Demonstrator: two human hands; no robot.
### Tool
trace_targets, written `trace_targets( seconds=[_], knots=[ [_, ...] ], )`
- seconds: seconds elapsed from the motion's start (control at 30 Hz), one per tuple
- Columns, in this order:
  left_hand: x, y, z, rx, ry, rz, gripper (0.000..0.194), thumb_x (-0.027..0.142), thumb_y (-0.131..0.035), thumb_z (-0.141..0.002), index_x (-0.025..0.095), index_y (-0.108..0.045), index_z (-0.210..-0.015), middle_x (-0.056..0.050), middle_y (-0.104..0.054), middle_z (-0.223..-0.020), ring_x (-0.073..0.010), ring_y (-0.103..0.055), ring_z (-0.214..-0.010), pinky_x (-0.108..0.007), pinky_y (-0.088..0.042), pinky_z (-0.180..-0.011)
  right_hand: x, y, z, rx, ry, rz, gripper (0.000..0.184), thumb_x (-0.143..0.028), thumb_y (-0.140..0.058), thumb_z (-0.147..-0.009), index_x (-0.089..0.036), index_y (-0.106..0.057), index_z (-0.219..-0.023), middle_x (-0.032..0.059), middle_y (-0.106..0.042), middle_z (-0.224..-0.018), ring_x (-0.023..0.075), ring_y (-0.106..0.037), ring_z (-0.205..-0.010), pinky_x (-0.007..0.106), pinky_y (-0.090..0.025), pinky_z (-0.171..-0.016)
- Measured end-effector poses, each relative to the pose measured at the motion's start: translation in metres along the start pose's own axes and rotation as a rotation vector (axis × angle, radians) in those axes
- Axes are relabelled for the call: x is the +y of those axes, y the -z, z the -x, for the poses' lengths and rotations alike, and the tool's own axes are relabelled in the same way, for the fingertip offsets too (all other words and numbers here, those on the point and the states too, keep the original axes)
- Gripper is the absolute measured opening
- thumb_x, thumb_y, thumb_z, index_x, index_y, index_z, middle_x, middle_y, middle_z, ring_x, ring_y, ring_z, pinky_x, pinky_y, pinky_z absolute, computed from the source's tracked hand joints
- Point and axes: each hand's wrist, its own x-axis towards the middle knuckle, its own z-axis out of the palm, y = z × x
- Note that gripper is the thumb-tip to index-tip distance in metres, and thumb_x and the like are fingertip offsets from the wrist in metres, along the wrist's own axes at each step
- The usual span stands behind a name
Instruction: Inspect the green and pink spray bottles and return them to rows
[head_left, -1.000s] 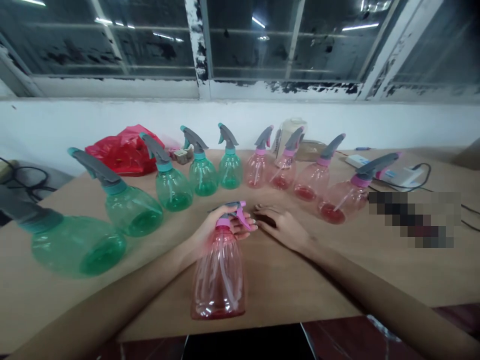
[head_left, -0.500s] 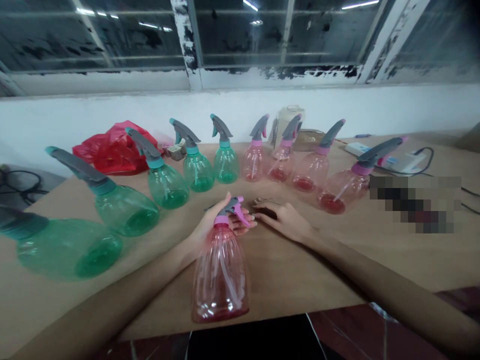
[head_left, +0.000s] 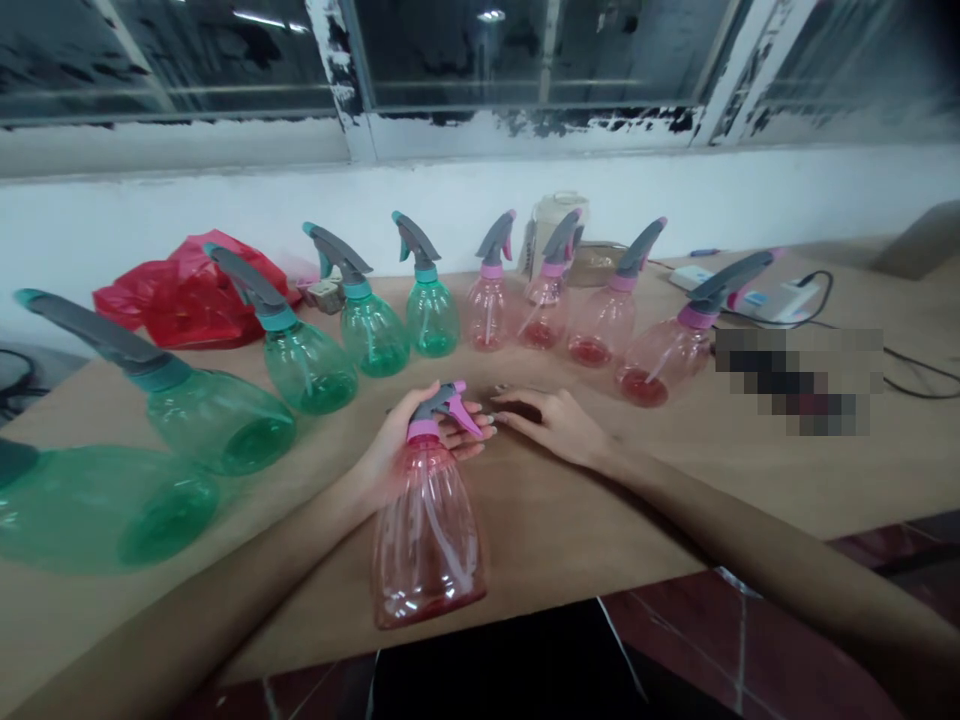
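A clear pink spray bottle (head_left: 429, 535) with a grey and pink trigger head tilts near the table's front edge. Around its neck is my left hand (head_left: 397, 440), thumb on the near side of the head and fingers reaching behind the pink trigger. Just right of those fingertips, my right hand (head_left: 559, 425) rests low over the table, its fingers extended and apart from the thumb, holding nothing. Behind both hands stand more spray bottles in an arc: several green ones, such as a green spray bottle (head_left: 311, 370), and several pink ones, such as a pink spray bottle (head_left: 600, 320).
A red plastic bag (head_left: 199, 295) lies at the back left. Along the back of the table (head_left: 570, 540) are a beige container (head_left: 559, 215), a white power strip (head_left: 765, 295) and black cables. A wall with windows rises behind.
The view has turned a little, so the bottles and table appear further left and higher. My left hand still holds the pink spray bottle, and my right hand stays beside it.
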Motion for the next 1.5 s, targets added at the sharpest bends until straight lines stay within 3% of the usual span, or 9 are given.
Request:
trace_targets(
  seconds=[0.13, 0.3, 0.43, 0.53, 0.7, 0.87, 1.2, 1.37, 1.5],
  knots=[
    [0.001, 0.002, -0.003, 0.015, -0.006, -0.023, 0.039, 0.044, -0.048, -0.087, 0.011, -0.068, -0.089, -0.014, -0.072, -0.088, -0.0246, -0.068, -0.089, -0.034, -0.053, -0.081, -0.001, 0.0, 0.001, -0.012, -0.008, -0.014, 0.028, -0.04, -0.051, -0.09, -0.026, -0.064, -0.11, 0.0014, -0.064, -0.12, 0.0175, -0.058, -0.113, 0.039, -0.044, -0.1],
    [-0.001, 0.003, -0.003, -0.066, 0.036, -0.082, 0.042, 0.048, -0.049, -0.085, 0.011, -0.068, -0.081, -0.013, -0.069, -0.076, -0.0232, -0.067, -0.075, -0.033, -0.053, -0.072, 0.001, 0.001, 0.002, -0.022, -0.01, -0.006, 0.032, -0.042, -0.05, -0.09, -0.024, -0.063, -0.112, 0.0025, -0.064, -0.12, 0.0176, -0.057, -0.115, 0.037, -0.042, -0.101],
    [-0.005, -0.002, 0.0, -0.143, 0.008, -0.082, 0.031, 0.041, -0.053, -0.084, 0.015, -0.066, -0.074, -0.005, -0.061, -0.062, -0.0154, -0.059, -0.056, -0.029, -0.05, -0.057, 0.001, 0.001, 0.002, -0.031, -0.016, -0.003, 0.032, -0.043, -0.05, -0.09, -0.024, -0.063, -0.112, 0.0025, -0.064, -0.121, 0.0181, -0.057, -0.116, 0.038, -0.042, -0.101],
    [-0.007, -0.007, 0.004, -0.164, 0.007, -0.113, 0.033, 0.039, -0.054, -0.085, 0.014, -0.061, -0.064, -0.002, -0.056, -0.053, -0.0125, -0.054, -0.049, -0.026, -0.047, -0.053, -0.001, 0.002, 0.002, -0.033, -0.022, -0.003, 0.032, -0.043, -0.051, -0.089, -0.024, -0.064, -0.112, 0.0025, -0.064, -0.12, 0.0187, -0.056, -0.117, 0.038, -0.041, -0.102],
    [-0.005, -0.005, 0.001, -0.13, 0.084, -0.043, 0.041, 0.047, -0.048, -0.088, 0.011, -0.066, -0.079, -0.012, -0.069, -0.073, -0.0215, -0.067, -0.072, -0.035, -0.053, -0.074, 0.0, 0.002, 0.001, -0.032, -0.016, -0.009, 0.032, -0.041, -0.051, -0.09, -0.022, -0.064, -0.112, 0.0032, -0.064, -0.12, 0.0181, -0.057, -0.115, 0.035, -0.042, -0.102],
    [-0.005, 0.004, -0.004, -0.097, 0.098, 0.023, 0.047, 0.049, -0.047, -0.087, 0.008, -0.067, -0.092, -0.018, -0.071, -0.09, -0.0281, -0.067, -0.09, -0.04, -0.051, -0.086, 0.003, 0.002, 0.002, -0.008, -0.023, -0.026, 0.03, -0.04, -0.052, -0.089, -0.025, -0.064, -0.112, 0.0016, -0.065, -0.119, 0.0179, -0.06, -0.111, 0.036, -0.045, -0.099],
    [-0.006, -0.002, 0.002, -0.088, 0.072, 0.018, 0.043, 0.044, -0.045, -0.088, 0.008, -0.068, -0.092, -0.017, -0.071, -0.093, -0.026, -0.067, -0.093, -0.037, -0.049, -0.088, 0.001, 0.003, 0.003, 0.001, -0.041, -0.065, 0.029, -0.039, -0.052, -0.089, -0.025, -0.064, -0.112, 0.0008, -0.066, -0.117, 0.0182, -0.061, -0.108, 0.037, -0.045, -0.098],
    [-0.008, -0.005, 0.006, -0.101, 0.003, -0.039, 0.034, 0.039, -0.049, -0.087, 0.011, -0.067, -0.078, -0.009, -0.068, -0.071, -0.0183, -0.065, -0.067, -0.03, -0.053, -0.069, 0.0, 0.003, 0.004, 0.015, -0.059, -0.069, 0.029, -0.041, -0.053, -0.088, -0.027, -0.065, -0.111, -0.0006, -0.066, -0.117, 0.0179, -0.062, -0.107, 0.037, -0.045, -0.097],
    [-0.014, -0.012, 0.012, -0.126, -0.027, -0.098, 0.031, 0.036, -0.054, -0.086, 0.013, -0.062, -0.067, -0.001, -0.057, -0.053, -0.011, -0.055, -0.048, -0.022, -0.045, -0.049, 0.0, 0.002, 0.004, 0.015, -0.065, -0.081, 0.028, -0.04, -0.052, -0.089, -0.027, -0.065, -0.109, -0.0005, -0.065, -0.119, 0.0178, -0.06, -0.11, 0.036, -0.044, -0.099]
  ],
)
